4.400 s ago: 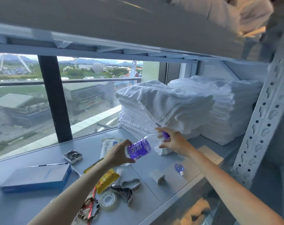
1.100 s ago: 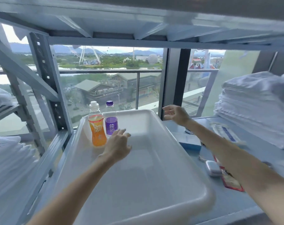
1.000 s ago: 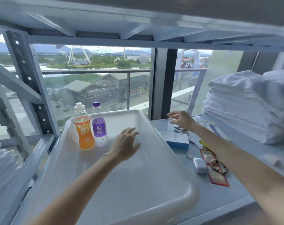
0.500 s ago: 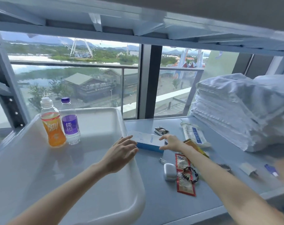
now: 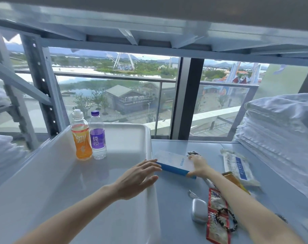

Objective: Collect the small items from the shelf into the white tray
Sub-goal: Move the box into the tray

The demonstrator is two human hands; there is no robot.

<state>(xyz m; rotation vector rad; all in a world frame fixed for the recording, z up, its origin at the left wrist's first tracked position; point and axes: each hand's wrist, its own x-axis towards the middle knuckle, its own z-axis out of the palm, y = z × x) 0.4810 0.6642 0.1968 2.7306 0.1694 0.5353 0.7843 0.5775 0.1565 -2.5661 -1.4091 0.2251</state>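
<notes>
The white tray (image 5: 150,136) fills the left of the shelf, with an orange drink bottle (image 5: 81,136) and a purple-labelled water bottle (image 5: 97,136) upright at its far side. Just right of the tray's rim lies a flat white and blue box (image 5: 174,162). My right hand (image 5: 199,165) rests on the box's right end, thumb at its near edge. My left hand (image 5: 137,177) hovers over the tray's right rim, fingers apart, tips touching the box's left end. Nearer me lie a silver earbud case (image 5: 199,210), a red packet (image 5: 217,219) and a black bead bracelet (image 5: 226,221).
A clear plastic packet with a blue label (image 5: 237,166) and a yellow wrapper (image 5: 235,181) lie to the right. A small dark clip (image 5: 192,153) sits behind the box. Folded white towels (image 5: 280,138) stack at far right. The shelf above hangs low overhead.
The purple bottle went from my hands into the tray beside the orange one. My view has swung right; my right hand has settled on the box and my left has reached its other end.
</notes>
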